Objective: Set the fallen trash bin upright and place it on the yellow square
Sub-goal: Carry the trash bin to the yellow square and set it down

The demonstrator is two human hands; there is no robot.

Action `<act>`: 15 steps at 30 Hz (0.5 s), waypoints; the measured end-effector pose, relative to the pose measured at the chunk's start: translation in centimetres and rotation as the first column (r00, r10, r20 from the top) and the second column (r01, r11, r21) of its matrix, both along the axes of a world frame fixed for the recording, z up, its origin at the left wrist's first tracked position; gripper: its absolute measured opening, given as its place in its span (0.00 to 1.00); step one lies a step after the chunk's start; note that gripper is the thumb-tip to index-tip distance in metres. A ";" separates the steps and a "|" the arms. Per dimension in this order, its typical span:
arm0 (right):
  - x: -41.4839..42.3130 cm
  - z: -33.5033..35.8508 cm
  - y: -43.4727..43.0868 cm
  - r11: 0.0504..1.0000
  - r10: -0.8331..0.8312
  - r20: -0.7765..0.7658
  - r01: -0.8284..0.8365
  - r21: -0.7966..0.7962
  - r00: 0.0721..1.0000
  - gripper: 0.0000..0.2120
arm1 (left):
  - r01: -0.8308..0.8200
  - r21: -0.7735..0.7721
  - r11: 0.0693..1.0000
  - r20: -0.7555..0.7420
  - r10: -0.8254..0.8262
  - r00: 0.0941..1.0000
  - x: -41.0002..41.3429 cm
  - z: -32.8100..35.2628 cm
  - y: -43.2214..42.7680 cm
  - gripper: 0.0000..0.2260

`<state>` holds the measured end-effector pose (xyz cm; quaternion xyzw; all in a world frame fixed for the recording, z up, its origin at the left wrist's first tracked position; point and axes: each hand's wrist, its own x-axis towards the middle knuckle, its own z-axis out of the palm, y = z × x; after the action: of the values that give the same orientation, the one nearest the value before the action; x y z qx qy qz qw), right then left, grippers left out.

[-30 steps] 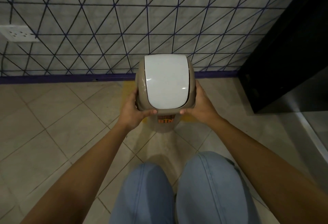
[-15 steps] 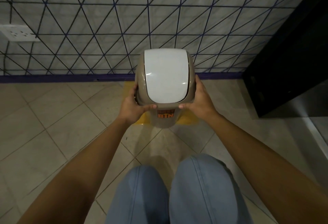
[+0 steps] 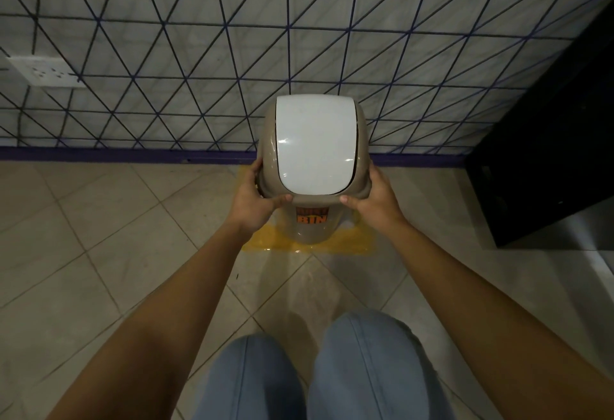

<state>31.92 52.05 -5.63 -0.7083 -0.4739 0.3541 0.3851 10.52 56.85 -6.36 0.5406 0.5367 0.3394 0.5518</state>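
The beige trash bin (image 3: 312, 220) with a white swing lid stands upright, an orange "BIN" label on its front. Its base sits over the yellow square (image 3: 352, 242) taped on the floor by the wall. My left hand (image 3: 254, 198) grips the bin's top rim on the left side, thumb across the front. On the right side my right hand (image 3: 373, 198) grips the same rim. Most of the yellow square is hidden under the bin and my hands.
A tiled wall with dark triangular lines (image 3: 199, 70) rises just behind the bin, with a purple skirting and a white socket (image 3: 43, 70) at the left. A black cabinet (image 3: 548, 153) stands close at the right. My knees in blue jeans (image 3: 319, 373) are below.
Both hands have carried the bin away from me toward the wall and lower, so its base now sits over the yellow square.
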 end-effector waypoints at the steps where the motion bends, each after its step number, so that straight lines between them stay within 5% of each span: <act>1: 0.0 -0.1 0.2 1.000 -0.003 -0.004 0.003 -0.010 1.000 0.44 | -0.009 -0.003 1.000 -0.008 0.009 1.000 0.0 0.0 0.2 0.41; 15: 0.7 0.0 4.3 0.994 -0.025 0.052 0.030 -0.105 0.998 0.43 | -0.083 -0.025 0.996 -0.069 0.081 0.994 1.1 0.2 3.4 0.37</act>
<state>32.65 56.31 -5.64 -0.7430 -0.4543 0.3552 0.3397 11.60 60.20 -6.12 0.5216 0.5815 0.3360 0.5263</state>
